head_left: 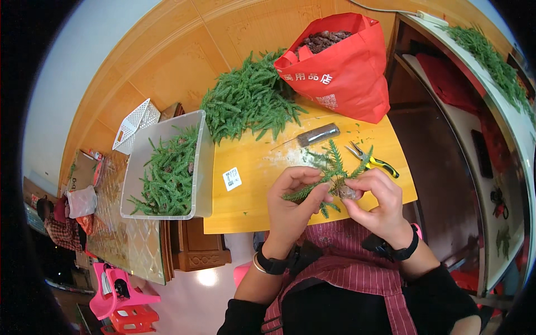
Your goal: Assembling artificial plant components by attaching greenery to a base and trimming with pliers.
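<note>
Over the table's front edge, my left hand [298, 198] is closed, its thumb and fingers pinching a green pine sprig [334, 162]. My right hand [377, 198] is closed on a small brown pinecone [348, 191] with a pale, glossy look, set against the base of the sprig. Several needle branches fan out between the two hands. Just past my right hand lie yellow-and-black pliers [385, 166] with their jaws apart. A dark brown bundle in a clear wrapper [319, 134] rests beyond the sprig, and a thin stick or wire reaches left from it.
At left stands a translucent bin [204, 167] of sprigs with pinecones; a white basket [137, 124] is behind it. Loose sprigs [248, 100] are heaped at the back beside a red bag [349, 75] of pinecones. A white label [232, 178] lies on the yellow table [245, 209]. Shelving [483, 139] borders the right.
</note>
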Demonstrator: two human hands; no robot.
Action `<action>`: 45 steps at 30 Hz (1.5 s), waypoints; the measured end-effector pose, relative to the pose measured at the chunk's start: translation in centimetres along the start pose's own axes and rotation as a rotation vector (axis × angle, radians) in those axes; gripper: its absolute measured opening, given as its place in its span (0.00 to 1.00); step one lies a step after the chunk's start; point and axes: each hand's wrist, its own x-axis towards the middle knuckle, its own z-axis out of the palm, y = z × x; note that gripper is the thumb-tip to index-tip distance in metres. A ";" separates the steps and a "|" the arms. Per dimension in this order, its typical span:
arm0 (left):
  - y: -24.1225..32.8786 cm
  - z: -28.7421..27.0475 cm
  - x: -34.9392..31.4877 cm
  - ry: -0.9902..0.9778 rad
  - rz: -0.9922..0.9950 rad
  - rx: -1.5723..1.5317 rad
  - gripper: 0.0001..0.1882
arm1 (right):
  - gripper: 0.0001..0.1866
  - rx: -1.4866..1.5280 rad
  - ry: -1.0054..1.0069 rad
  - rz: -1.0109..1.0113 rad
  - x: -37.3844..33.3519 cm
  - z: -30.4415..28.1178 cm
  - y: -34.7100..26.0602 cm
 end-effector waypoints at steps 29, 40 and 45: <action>-0.3 -0.8 1.0 -0.094 -0.281 -0.252 0.08 | 0.14 -0.069 0.104 -0.011 -0.1 0.7 -0.8; 0.4 -0.2 0.6 -0.095 -0.093 -0.121 0.06 | 0.14 -0.044 0.073 0.025 0.5 0.9 -0.5; 0.2 -0.1 0.2 -0.151 -0.065 -0.128 0.06 | 0.14 -0.004 0.080 0.046 0.2 1.0 -0.4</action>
